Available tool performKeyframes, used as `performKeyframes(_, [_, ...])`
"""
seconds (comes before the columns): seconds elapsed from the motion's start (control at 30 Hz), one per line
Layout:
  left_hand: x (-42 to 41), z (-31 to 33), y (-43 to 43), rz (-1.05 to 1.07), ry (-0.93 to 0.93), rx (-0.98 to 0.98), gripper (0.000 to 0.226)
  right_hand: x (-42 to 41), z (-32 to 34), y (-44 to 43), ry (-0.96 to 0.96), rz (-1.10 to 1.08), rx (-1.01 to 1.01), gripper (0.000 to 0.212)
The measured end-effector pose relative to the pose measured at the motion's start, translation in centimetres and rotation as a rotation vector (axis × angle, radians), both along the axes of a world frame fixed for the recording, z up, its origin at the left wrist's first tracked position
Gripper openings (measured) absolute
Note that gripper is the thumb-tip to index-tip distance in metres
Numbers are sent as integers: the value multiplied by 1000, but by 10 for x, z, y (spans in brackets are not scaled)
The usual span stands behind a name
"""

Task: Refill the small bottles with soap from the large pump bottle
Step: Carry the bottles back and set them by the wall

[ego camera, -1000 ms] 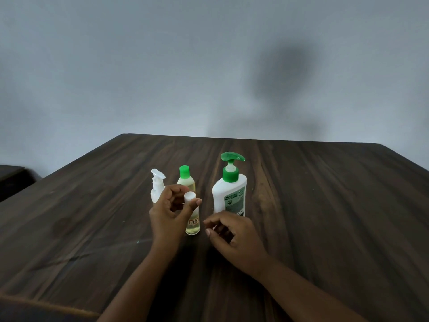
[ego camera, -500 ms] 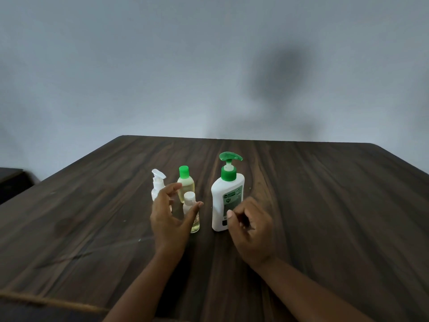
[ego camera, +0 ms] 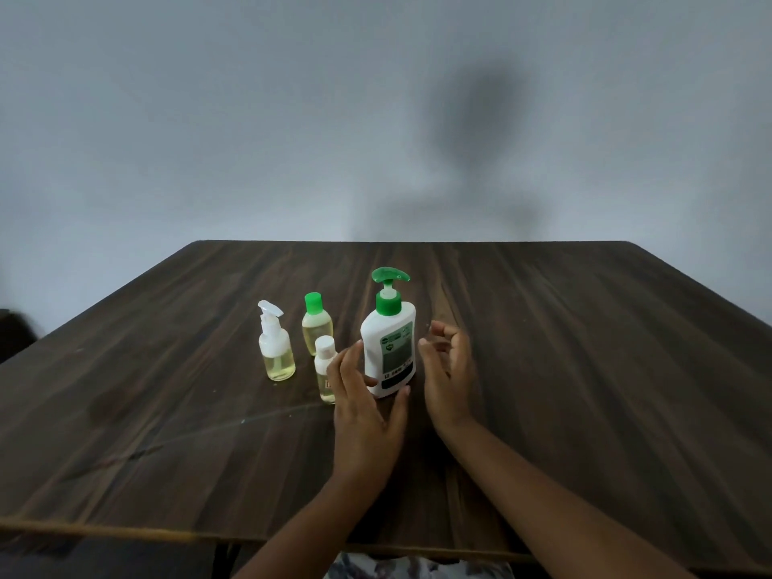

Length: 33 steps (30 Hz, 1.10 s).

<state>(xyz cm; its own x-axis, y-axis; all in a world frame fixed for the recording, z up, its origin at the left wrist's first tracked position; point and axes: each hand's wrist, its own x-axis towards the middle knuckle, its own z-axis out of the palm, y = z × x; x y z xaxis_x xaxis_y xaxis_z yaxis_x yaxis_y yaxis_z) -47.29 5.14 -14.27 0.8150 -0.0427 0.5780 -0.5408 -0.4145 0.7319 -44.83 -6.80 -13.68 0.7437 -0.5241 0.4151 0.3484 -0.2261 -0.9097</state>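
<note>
Obs.: the large pump bottle (ego camera: 388, 348), white body with a green pump head, stands upright on the dark wood worktop (ego camera: 585, 369), a little left of centre. The pump spout points toward 3 o'clock.

Three small bottles stand upright in a cluster at the pump bottle's 9 o'clock, all capped and each holding pale yellow liquid:
- the spray-top bottle (ego camera: 275, 344), with a white nozzle, is farthest out at 9 o'clock;
- the green-capped bottle (ego camera: 317, 328) is at about 10 o'clock;
- the white-capped bottle (ego camera: 326, 369) is nearest, at about 8 o'clock, with its lower part partly hidden by fingers.

The left hand (ego camera: 363, 403) sits at the pump bottle's 7 o'clock. It is spread wide, with fingers nearly straight up along the bottle's left flank and the thumb by the base. It has hold of nothing (contact with the bottle wall cannot be told from this view).

The right hand (ego camera: 449, 369) sits at the bottle's 4 o'clock. The palm faces the bottle and the fingers are loosely bent and spread. It is empty and just beside the bottle's right flank.

A plain grey wall (ego camera: 209, 119) stands behind the worktop.
</note>
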Motion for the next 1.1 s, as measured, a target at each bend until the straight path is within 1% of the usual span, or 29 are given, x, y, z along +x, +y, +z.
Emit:
performKeyframes(0.03, [-1, -1, 1, 1, 25, -14, 83, -1, -2, 3, 19, 20, -10, 25])
performKeyframes(0.13, [2, -5, 4, -5, 84, -53, 87, 1, -7, 8, 33, 0, -111, 42])
performKeyframes(0.2, [4, -7, 3, -6, 85, -23, 89, 1, -10, 7, 35, -3, -161, 49])
performKeyframes(0.27, [5, -9, 2, 12, 73, 14, 92, -1, -13, 6, 41, 33, -156, 53])
performKeyframes(0.4, [3, -2, 0, 26, 33, -45, 79, -6, -14, 5, 71, 145, -78, 59])
performKeyframes(0.47, [2, 6, 0, 23, 25, -59, 76, -6, -9, 5, 84, 177, -77, 60])
performKeyframes(0.57, [0, 26, -1, 3, 122, -48, 71, -8, 1, 4, 116, 198, -100, 63])
performKeyframes(0.67, [0, 49, -1, 9, 227, 7, 65, -6, 13, -6, 211, 241, -134, 67])
performKeyframes(0.73, [0, 65, 0, 34, 275, 72, 63, -5, 21, -14, 291, 340, -173, 74])
performKeyframes(0.8, [6, 82, 1, 44, 318, 156, 62, -4, 36, -21, 419, 440, -184, 81])
performKeyframes(0.87, [13, 101, 0, 40, 362, 225, 56, -5, 55, -28, 514, 489, -230, 80])
performKeyframes(0.93, [22, 115, -3, 35, 434, 279, 46, -4, 68, -34, 548, 490, -277, 74])
performKeyframes(1.03, [39, 125, -8, -28, 512, 368, 31, 5, 73, -42, 519, 422, -283, 49])
performKeyframes(1.1, [56, 126, -11, -75, 511, 444, 28, 14, 73, -46, 498, 371, -306, 50])
